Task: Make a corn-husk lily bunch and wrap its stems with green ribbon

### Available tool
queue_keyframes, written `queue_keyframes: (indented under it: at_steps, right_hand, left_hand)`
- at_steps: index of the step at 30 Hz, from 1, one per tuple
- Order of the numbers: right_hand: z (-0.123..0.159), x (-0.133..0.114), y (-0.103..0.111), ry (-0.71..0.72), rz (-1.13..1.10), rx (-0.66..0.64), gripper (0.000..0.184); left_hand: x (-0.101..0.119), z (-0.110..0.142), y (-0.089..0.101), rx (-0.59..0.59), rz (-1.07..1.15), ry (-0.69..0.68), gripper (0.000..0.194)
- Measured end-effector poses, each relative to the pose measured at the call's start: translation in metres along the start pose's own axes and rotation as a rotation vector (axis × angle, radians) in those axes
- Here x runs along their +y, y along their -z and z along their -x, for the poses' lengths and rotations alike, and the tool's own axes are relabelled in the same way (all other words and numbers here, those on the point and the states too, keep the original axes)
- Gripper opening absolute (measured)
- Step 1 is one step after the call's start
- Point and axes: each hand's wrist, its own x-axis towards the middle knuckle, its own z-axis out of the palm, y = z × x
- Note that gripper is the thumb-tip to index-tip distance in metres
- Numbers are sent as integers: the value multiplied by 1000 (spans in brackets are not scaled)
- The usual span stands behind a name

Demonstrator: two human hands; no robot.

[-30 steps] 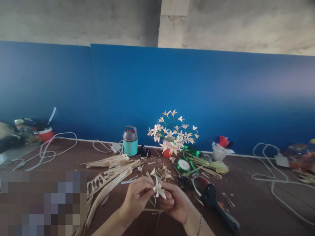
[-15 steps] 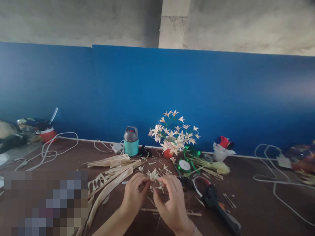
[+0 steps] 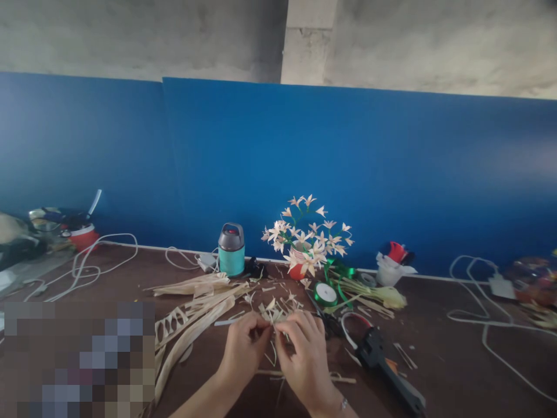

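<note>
My left hand [image 3: 247, 347] and my right hand [image 3: 303, 355] meet over the middle of the table, fingertips pinched close together. Between them is a small pale piece of dried husk [image 3: 272, 319], mostly hidden by the fingers; its exact shape is unclear. Pale husk scraps [image 3: 292, 302] lie scattered just beyond the fingertips. To the left of my left hand spread long dried husk strips [image 3: 191, 335]. A thin stick [image 3: 346, 379] lies beneath my right hand. A black-handled glue gun [image 3: 383, 360] rests to the right of it.
A pot of pale flowers [image 3: 298, 271] stands at the back beside a turquoise flask [image 3: 231, 260]. Right of the pot are a green ribbon spool [image 3: 326, 294], a husk bundle [image 3: 387, 295] and a white-lined cup [image 3: 389, 271]. White cables [image 3: 487, 323] trail at both sides. A blue partition [image 3: 348, 157] rises behind.
My hands have come closer together, with the right thumb and fingers closing into a pinch. Less of the pale petal shape shows above my fingertips. The surrounding items stay put.
</note>
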Motion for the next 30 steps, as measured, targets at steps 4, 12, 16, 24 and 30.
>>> queue_keyframes:
  at_steps: [4,12,16,24,30]
  right_hand:
    - [2,-2,-2,37,66,-65,15]
    - [7,-1,-5,-11,-68,-45,20]
    - [7,-2,-5,-327,-437,29,9]
    - [-6,-8,-6,-860,-1109,-334,30]
    - [-9,0,-3,-924,-1225,-321,18]
  left_hand:
    - [0,2,-3,32,25,44,15]
    - [0,-2,2,71,86,36,13]
    - [2,-4,9,126,106,-72,12]
    - [2,-3,11,188,99,-212,11]
    - [0,-7,11,29,114,-216,8]
